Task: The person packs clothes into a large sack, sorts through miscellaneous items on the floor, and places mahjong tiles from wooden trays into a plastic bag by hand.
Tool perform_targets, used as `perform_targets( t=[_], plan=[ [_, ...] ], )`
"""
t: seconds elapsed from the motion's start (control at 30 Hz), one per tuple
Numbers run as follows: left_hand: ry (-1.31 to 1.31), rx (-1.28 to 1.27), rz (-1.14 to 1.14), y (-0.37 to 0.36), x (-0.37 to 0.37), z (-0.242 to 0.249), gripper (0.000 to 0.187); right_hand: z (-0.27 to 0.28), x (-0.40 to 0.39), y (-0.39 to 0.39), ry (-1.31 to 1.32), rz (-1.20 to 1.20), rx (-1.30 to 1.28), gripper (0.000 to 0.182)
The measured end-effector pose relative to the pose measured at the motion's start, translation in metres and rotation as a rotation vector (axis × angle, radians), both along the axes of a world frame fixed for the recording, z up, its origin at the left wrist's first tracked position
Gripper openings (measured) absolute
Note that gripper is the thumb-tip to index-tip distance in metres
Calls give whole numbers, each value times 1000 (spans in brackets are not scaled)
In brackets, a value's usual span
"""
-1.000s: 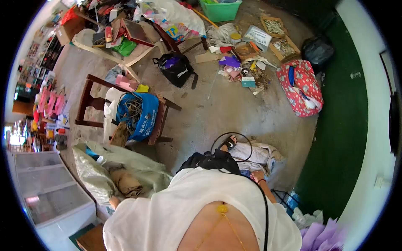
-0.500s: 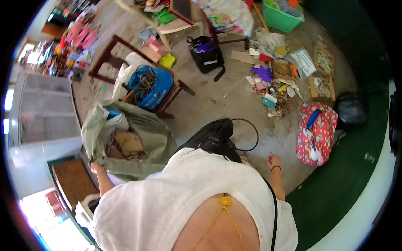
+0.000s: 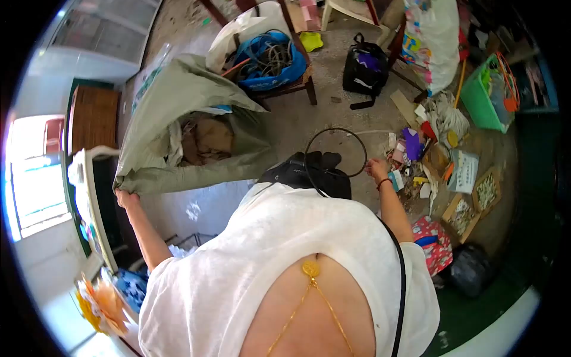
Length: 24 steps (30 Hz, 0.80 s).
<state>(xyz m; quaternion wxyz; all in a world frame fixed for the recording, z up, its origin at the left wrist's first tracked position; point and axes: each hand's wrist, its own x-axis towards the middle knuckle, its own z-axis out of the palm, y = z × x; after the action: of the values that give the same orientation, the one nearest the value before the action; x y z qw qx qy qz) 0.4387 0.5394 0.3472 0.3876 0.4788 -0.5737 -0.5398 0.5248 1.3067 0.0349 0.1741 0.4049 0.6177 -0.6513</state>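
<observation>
My left hand (image 3: 126, 198) is closed on the lower left corner of a large olive-green woven sack (image 3: 220, 178), pulling its rim out to the left. The sack's mouth gapes, and crumpled brown cloth or paper (image 3: 208, 141) shows inside. On the right, my right hand (image 3: 376, 170) hovers with curled fingers beside the scattered small items on the floor; whether anything is in it I cannot make out. A black cable loop (image 3: 306, 152) hangs just left of that hand, in front of my dark trousers.
Behind the sack, a wooden chair holds a blue bag (image 3: 279, 65) of cables. A black bag (image 3: 364, 65) lies on the floor. Rightward are a green tub (image 3: 485, 107), wooden trays (image 3: 461, 215), a red patterned bundle (image 3: 434, 247) and a black plastic bag (image 3: 470, 271).
My view has swung left. The left hand has drawn the sack's rim outward, stretching the sack. My right hand has moved forward, closer to the scattered items.
</observation>
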Motion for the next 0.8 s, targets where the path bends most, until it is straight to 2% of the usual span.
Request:
perform_targets(
  t=[0.1,0.17,0.23,0.3,0.37,0.43,0.47,0.5,0.57,0.6,0.63,0.67,0.77,0.8],
  plan=[
    [106,-12,-61,18,43,8,34,-23,-2,33,-9,171,55,15],
    [145,26,17,40,69,10,36,-32,12,54,-116,120,52,12],
    [199,69,-137,49,98,3,35,-19,25,83,-193,265,126,9],
    [147,116,-16,97,100,21,33,-67,48,129,-230,62,-51,11],
    [126,65,59,140,95,42,31,-5,51,131,-243,-45,64,8],
    [122,70,-3,154,94,47,31,-11,63,156,-226,-104,-24,7],
    [120,105,12,150,93,49,33,-15,61,164,-213,-180,-118,7],
    [125,103,26,141,93,48,33,-6,52,160,-210,-166,-118,7],
    [150,134,67,115,92,43,34,13,37,143,-203,-283,-56,8],
    [149,135,78,84,96,32,34,4,26,138,-191,-246,-112,12],
    [177,170,-12,41,103,18,34,1,13,128,-194,-236,-106,12],
    [206,205,-103,4,107,12,34,0,-4,109,-149,-194,-152,15],
    [225,208,-119,-70,98,20,35,-18,-69,49,-82,79,-302,22],
    [202,234,-58,-87,91,27,37,-2,-96,16,-66,154,-273,25]
  ],
)
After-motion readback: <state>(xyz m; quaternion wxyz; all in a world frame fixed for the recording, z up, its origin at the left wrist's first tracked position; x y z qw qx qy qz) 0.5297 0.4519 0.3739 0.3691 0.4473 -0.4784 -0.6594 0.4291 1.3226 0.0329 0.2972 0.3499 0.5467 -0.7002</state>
